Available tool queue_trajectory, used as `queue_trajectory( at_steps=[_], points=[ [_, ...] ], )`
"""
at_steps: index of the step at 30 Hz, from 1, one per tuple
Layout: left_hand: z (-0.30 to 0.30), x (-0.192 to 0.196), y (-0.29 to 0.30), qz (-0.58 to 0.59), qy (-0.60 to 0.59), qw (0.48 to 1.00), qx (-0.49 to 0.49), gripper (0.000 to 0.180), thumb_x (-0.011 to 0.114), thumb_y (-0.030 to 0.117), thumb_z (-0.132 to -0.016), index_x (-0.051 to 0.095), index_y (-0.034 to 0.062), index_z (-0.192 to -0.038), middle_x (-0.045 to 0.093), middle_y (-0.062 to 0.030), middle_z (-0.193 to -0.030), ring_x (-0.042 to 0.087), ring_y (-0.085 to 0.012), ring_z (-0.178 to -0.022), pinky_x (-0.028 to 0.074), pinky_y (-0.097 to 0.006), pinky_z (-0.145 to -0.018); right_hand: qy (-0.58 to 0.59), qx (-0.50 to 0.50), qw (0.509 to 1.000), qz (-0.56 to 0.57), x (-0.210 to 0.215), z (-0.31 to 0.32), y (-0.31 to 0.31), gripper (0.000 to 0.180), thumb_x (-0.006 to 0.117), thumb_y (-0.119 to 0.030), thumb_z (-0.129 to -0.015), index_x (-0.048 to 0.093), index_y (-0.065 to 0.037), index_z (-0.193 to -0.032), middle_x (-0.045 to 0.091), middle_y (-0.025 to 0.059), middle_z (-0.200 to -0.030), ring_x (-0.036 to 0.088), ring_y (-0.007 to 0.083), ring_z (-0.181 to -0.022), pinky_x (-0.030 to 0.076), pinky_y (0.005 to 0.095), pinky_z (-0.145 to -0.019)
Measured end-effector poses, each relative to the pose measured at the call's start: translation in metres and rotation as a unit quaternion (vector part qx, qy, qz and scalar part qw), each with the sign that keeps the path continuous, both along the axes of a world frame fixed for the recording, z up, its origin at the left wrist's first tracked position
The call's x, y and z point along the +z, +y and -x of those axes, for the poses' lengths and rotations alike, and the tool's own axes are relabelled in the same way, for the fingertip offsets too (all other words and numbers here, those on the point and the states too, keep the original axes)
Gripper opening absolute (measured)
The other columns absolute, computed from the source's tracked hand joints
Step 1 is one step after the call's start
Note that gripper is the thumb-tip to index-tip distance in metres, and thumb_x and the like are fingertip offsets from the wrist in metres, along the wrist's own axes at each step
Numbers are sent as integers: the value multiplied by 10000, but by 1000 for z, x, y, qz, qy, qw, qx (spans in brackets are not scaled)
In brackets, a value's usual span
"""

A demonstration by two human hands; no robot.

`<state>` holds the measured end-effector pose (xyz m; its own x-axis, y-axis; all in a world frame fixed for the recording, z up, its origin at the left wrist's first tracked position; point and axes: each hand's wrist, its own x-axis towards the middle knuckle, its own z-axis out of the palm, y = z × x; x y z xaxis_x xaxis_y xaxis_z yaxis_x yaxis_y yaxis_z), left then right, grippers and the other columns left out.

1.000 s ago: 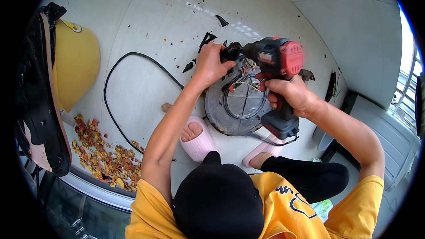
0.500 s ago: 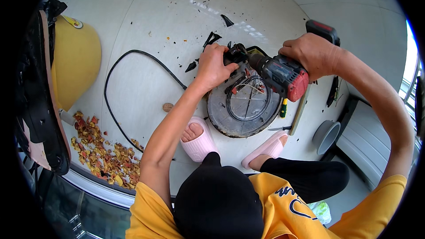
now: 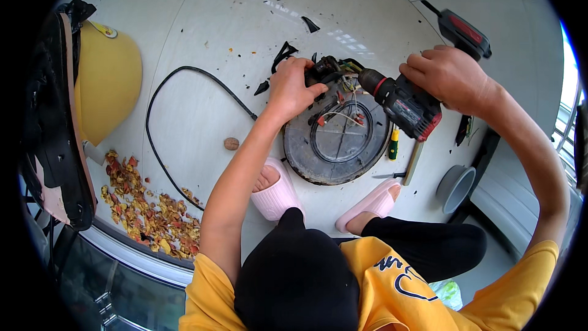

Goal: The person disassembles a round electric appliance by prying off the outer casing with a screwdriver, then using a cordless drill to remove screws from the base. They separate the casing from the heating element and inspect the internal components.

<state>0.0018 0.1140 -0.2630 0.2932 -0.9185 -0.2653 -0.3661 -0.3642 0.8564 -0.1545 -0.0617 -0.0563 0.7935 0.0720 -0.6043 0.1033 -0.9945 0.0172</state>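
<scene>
The left hand (image 3: 293, 89) grips the wiring block (image 3: 327, 73) on the round appliance base (image 3: 337, 141) on the floor; the right hand (image 3: 450, 76) clasps the drill (image 3: 401, 103), its long axis pointing left toward that block.

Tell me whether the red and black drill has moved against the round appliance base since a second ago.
Yes. The drill in the right hand swung from over the round base toward its upper right edge.

Bright daylight, floor glare, fisheye edges
</scene>
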Motion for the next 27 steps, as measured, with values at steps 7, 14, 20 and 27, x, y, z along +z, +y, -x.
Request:
queue_trajectory(
  at_steps=[7,14,20,27],
  points=[
    [-10,18,-5,81,-54,995,37,325,700,244,-745,653,120,-1041,576,-142,-1031,504,-320,-1016,408,-414,-887,-109,-410,859,-287,-12,59,25,354,648,-4,-589,618,15,-942,630,154,-847,617,289,-773,486,347,-720],
    [0,24,-19,156,-250,951,-90,197,621,89,-737,684,115,-923,530,-127,-1083,437,-299,-1114,297,-556,-971,-97,-645,686,-323,-14,114,48,293,616,-12,-627,551,-25,-912,575,58,-811,541,159,-747,475,297,-709],
    [11,27,-20,146,-318,931,-105,222,556,-6,-708,661,89,-880,542,-126,-1079,456,-311,-1091,338,-465,-939,-125,-676,630,-362,-9,143,59,312,568,-33,-657,562,-38,-968,579,45,-855,538,167,-791,458,317,-782],
    [2,17,-37,80,-203,966,-136,184,558,25,-701,665,98,-832,556,-101,-1043,460,-304,-1074,350,-469,-942,-134,-694,583,-402,-27,160,76,289,558,-21,-682,565,-31,-970,591,39,-859,552,157,-796,467,311,-762]
  ],
)
